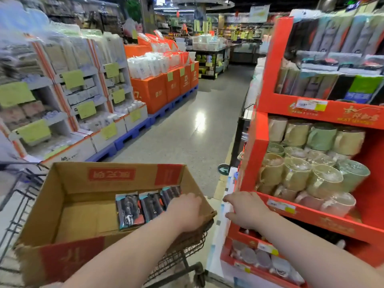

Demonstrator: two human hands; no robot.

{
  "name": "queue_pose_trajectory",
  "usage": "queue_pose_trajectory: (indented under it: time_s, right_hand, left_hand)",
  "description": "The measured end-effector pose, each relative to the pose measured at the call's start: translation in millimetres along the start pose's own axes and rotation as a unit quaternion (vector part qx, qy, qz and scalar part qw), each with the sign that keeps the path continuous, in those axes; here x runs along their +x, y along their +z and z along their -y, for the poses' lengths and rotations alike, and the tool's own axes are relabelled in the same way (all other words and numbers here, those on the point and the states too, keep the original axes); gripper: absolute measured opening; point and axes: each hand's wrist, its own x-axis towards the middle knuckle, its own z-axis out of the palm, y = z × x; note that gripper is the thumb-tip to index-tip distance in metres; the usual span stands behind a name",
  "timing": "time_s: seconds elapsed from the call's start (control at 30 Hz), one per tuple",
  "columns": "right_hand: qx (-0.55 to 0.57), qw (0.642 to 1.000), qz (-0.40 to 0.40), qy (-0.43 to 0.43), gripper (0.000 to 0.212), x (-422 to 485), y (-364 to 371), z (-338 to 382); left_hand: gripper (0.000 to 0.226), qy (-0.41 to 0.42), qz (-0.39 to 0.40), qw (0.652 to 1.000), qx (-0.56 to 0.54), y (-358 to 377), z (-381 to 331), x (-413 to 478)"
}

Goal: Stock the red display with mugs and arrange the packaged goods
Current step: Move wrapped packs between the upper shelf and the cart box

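Packaged goods [143,206]: three dark blister packs, standing side by side against the far wall of the cardboard box [68,206], toward its right-hand corner; rest of box floor bare. Box seated on wire shopping cart [187,248].

Left hand [188,210]: down inside the box at its right wall, touching or just over the rightmost pack; fingers hidden, so closed or loose cannot be told.

Right hand [245,210]: loose, nothing held, fingers spread, beside the left front edge of the red display [255,154].

Mugs [307,163]: middle shelf of display, stacked two tiers deep, beige, green, pink; appears nearly full.

Step in hand, judged: lifting packs out. Advice: pinch one pack by its top card edge, draw straight up clear of neighbours, steady the box rim with the free hand; top shelf of display already holds similar packs, likely destination.
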Motion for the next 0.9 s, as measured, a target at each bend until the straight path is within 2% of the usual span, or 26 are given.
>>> queue_pose_trajectory:
  time_s: [0.13, 0.27, 0.43, 0.77, 0.9]
  right_hand:
    - [-0.005, 1.0, 0.007, -0.02, 0.041, 35.1, 2.4, 63.7]
    - [0.006, 0.999, 0.032, -0.04, 0.044, 57.5, 15.0, 119.2]
    - [0.005, 0.996, 0.069, -0.049, 0.046, 78.6, 30.0, 160.9]
    - [0.019, 0.992, 0.122, -0.039, 0.052, 135.3, 46.4, 154.2]
    - [0.009, 0.988, 0.152, -0.037, 0.054, 169.3, 53.3, 146.7]
  left_hand:
    - [0.044, -0.034, 0.022, 0.999, -0.013, 8.5, 72.7, -19.7]
    - [0.039, -0.071, 0.046, 0.996, -0.014, 18.8, 135.8, -39.1]
    - [0.041, -0.103, 0.06, 0.993, -0.027, 32.4, 185.6, -55.1]
    - [0.048, -0.129, 0.085, 0.985, -0.071, 53.6, 217.0, -45.7]
    - [0.05, -0.18, 0.094, 0.976, -0.078, 52.9, 244.6, -32.6]
